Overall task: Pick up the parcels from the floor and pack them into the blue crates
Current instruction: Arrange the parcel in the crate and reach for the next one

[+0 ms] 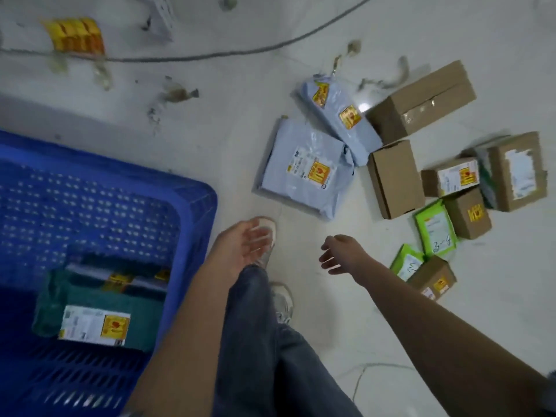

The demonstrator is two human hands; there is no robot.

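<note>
A blue crate stands at the left and holds a dark green parcel with a white label. Parcels lie on the floor at the right: two pale blue mailer bags, several brown cardboard boxes and two green packets. My left hand hangs empty with relaxed fingers beside the crate's right rim. My right hand is also empty, fingers loose, above bare floor just short of the parcels.
A dark cable runs across the floor at the back. A yellow label sheet lies at the far left. Scraps of tape and debris dot the floor. My legs and shoes stand between the crate and the parcels.
</note>
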